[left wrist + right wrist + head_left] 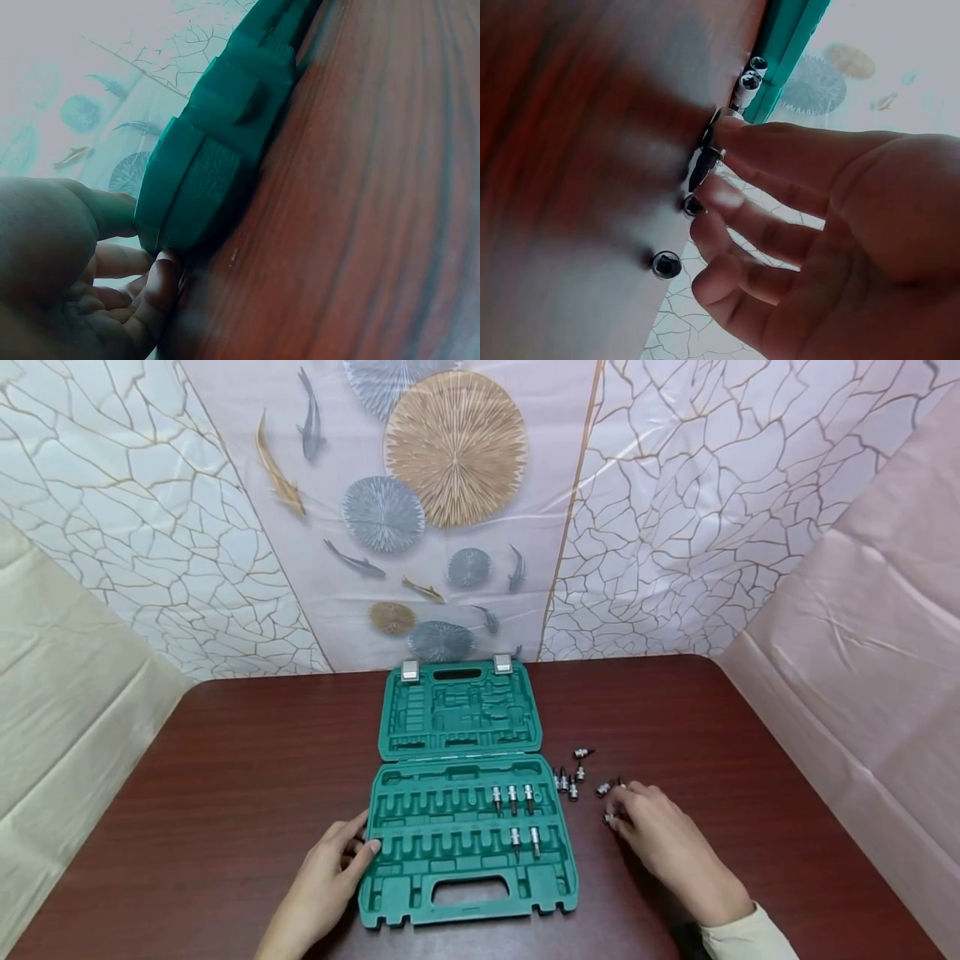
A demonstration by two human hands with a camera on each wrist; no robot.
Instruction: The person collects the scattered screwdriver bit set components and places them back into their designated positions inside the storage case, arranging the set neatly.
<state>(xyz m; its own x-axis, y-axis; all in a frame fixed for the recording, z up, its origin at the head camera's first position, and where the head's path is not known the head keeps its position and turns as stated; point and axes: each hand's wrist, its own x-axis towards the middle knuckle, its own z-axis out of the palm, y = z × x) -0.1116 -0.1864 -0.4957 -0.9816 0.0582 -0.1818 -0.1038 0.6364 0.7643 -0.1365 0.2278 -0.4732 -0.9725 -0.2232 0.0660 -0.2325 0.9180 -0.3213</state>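
A green plastic socket case (470,910) lies spread out on the table, its lid folded back. My left hand (326,877) grips the case's left edge, thumb on the rim and fingers against the side wall (206,184). To the right of the case, my right hand (663,839) reaches down to the tabletop. Its thumb and fingertips pinch a small silver bit socket (703,166), partly hidden by the fingers. Several bit sockets sit in the tray's slots, three in the upper row (513,797) and two in the lower row (535,839).
More loose bit sockets (573,789) lie between the case and my right hand, with one on its side (582,752) farther back. Another socket (603,789) is close to my fingertips. The dark wood table (247,777) ends at a patterned backdrop (457,585).
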